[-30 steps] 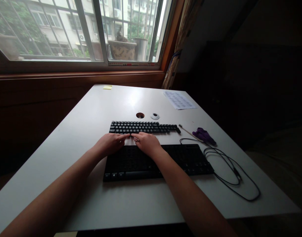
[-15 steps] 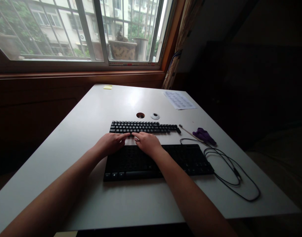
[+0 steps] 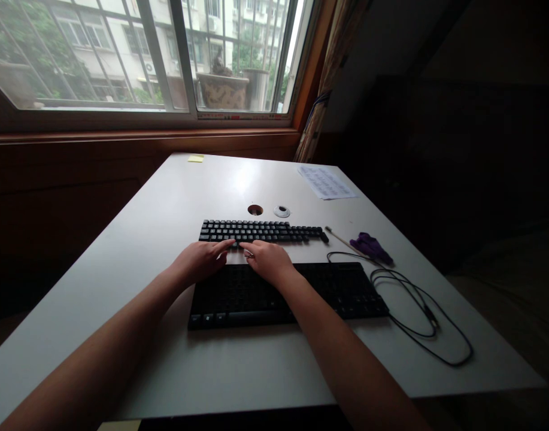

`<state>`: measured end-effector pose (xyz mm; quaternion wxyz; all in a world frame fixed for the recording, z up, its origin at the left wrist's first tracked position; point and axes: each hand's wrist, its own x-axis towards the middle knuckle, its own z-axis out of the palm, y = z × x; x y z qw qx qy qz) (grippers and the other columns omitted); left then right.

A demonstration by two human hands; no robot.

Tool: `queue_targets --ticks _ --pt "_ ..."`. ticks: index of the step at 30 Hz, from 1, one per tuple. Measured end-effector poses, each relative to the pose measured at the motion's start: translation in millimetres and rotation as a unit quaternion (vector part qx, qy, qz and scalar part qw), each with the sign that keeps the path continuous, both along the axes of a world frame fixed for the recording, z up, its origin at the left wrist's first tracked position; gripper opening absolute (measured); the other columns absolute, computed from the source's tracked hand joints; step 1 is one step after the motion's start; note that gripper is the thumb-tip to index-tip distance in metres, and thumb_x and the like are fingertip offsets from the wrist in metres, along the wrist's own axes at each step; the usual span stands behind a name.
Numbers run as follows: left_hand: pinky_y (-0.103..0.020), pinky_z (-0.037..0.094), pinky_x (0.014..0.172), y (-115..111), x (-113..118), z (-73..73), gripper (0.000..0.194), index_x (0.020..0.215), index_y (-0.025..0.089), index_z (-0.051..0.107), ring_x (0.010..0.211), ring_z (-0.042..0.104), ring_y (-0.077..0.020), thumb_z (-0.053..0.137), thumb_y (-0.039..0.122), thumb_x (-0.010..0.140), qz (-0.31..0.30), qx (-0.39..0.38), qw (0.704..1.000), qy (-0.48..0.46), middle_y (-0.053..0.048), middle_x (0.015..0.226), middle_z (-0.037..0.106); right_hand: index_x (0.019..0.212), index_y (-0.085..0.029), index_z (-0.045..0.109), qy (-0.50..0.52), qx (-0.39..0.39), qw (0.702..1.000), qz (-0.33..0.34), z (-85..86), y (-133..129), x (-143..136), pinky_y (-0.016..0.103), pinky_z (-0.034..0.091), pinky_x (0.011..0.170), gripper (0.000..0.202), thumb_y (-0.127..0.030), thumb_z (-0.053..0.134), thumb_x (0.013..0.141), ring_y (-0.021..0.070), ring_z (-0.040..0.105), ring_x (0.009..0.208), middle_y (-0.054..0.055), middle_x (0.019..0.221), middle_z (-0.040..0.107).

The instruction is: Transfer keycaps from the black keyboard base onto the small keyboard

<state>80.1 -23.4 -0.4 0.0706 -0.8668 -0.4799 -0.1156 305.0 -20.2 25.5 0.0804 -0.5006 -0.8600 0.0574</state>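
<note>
Rows of loose black keycaps (image 3: 247, 230) lie on the white table, laid out like a keyboard. Below them is a black keyboard base (image 3: 341, 290), with a few keys left in its bottom row. My left hand (image 3: 205, 257) rests over the base's upper left edge, its index finger stretched to the lowest row of keycaps. Close beside it, my right hand (image 3: 267, 258) points its index finger at the same row. Both hands have the other fingers curled under, and whether a keycap is between the fingertips is too small to tell.
A black cable (image 3: 418, 293) loops at the right, near a purple cloth (image 3: 370, 246) and a thin brush (image 3: 341, 237). Printed papers (image 3: 327, 182) lie at the back right, a yellow note (image 3: 196, 158) at the back left. Behind the keycaps are a table hole (image 3: 255, 210) and a white round cover (image 3: 282, 211).
My left index fingertip has shifted slightly left and up, away from my right fingertip. My right hand has stayed nearly still.
</note>
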Motion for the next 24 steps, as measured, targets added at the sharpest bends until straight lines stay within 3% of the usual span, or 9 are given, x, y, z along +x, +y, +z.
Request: queue_targets --ticks 3,7,12,15,19,24 --pt "-0.03 0.051 0.059 0.9 -2.1 -0.3 0.044 0.135 0.02 0.049 0.071 0.071 -0.0238 0.047 0.022 0.091 0.001 0.001 1.0 0.001 -0.008 0.09 0.075 0.133 -0.034 0.057 0.021 0.012 1.0 -0.001 -2.1 1.2 1.2 0.03 0.048 0.08 0.039 -0.036 0.046 0.095 0.0209 0.066 0.092 0.002 0.109 0.07" --pt "-0.026 0.046 0.055 -0.1 -5.2 4.1 0.022 0.109 0.017 0.057 0.061 0.066 -0.019 0.046 0.022 0.09 -0.006 0.021 0.999 -0.035 -0.005 0.076 0.071 0.131 -0.026 0.059 0.112 0.057 0.992 -0.003 0.0 4.2 4.6 0.03 0.047 0.085 0.038 -0.028 0.044 0.095 0.0203 0.065 0.096 0.005 0.108 0.07" --pt "-0.023 0.038 0.051 -5.9 -9.3 13.3 0.009 0.084 0.018 0.056 0.05 0.053 -0.0119 0.048 0.018 0.086 -0.063 0.056 0.992 -0.096 0.001 0.062 0.06 0.113 -0.017 0.063 0.291 0.103 0.951 0.002 18.9 6.7 13.2 0.033 0.046 0.089 0.029 -0.025 0.045 0.092 0.0202 0.062 0.092 0.009 0.102 0.068" --pt "-0.023 0.039 0.055 -11.4 -7.9 19.8 0.009 0.083 0.019 0.057 0.054 0.051 -0.0111 0.049 0.017 0.085 -0.146 0.016 0.984 -0.102 0.001 0.064 0.06 0.102 -0.02 0.061 0.386 0.056 0.921 -0.018 35.8 3.6 21.5 0.033 0.047 0.08 0.024 -0.028 0.041 0.094 0.0187 0.06 0.083 0.005 0.089 0.065" --pt "-0.023 0.038 0.054 -18.8 -0.8 27.5 0.01 0.077 0.018 0.057 0.055 0.049 -0.0108 0.05 0.016 0.084 -0.201 -0.027 0.975 -0.089 0.001 0.064 0.057 0.094 -0.021 0.058 0.483 -0.016 0.876 -0.018 54.6 -12.0 34.6 0.03 0.046 0.071 0.028 -0.034 0.033 0.099 0.016 0.057 0.074 0.002 0.08 0.059" --pt "-0.025 0.036 0.053 -24.3 7.4 29.6 0.009 0.076 0.018 0.059 0.056 0.05 -0.0113 0.052 0.017 0.082 -0.242 -0.038 0.966 -0.081 0.0 0.067 0.057 0.082 -0.021 0.055 0.436 0.018 0.9 -0.018 62.9 -47.1 49.6 0.031 0.042 0.081 0.033 -0.035 0.033 0.101 0.0165 0.055 0.083 0.002 0.084 0.055"
